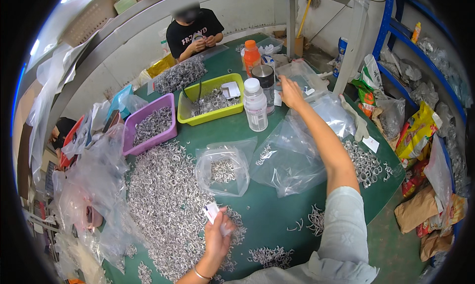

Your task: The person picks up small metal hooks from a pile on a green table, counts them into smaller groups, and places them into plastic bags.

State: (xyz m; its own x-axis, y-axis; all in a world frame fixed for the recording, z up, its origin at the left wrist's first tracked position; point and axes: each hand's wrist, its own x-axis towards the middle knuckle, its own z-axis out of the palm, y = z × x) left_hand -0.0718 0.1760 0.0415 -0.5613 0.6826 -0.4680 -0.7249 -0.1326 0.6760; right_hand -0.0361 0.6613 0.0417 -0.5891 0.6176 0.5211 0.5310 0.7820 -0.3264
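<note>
The card (212, 212) is pinched in the left hand (218, 238), over the edge of the metal pile (163, 197). It should handle as light, flexible and easily creased; grip it flat, by one end. The right hand (291, 93) is beside the jar (266, 84); whether it pinches anything cannot be told.

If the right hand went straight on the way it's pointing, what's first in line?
Probably the dark-lidded jar, just off to the left of the right hand. Depth is unclear here, so it might pass behind or above.
</note>
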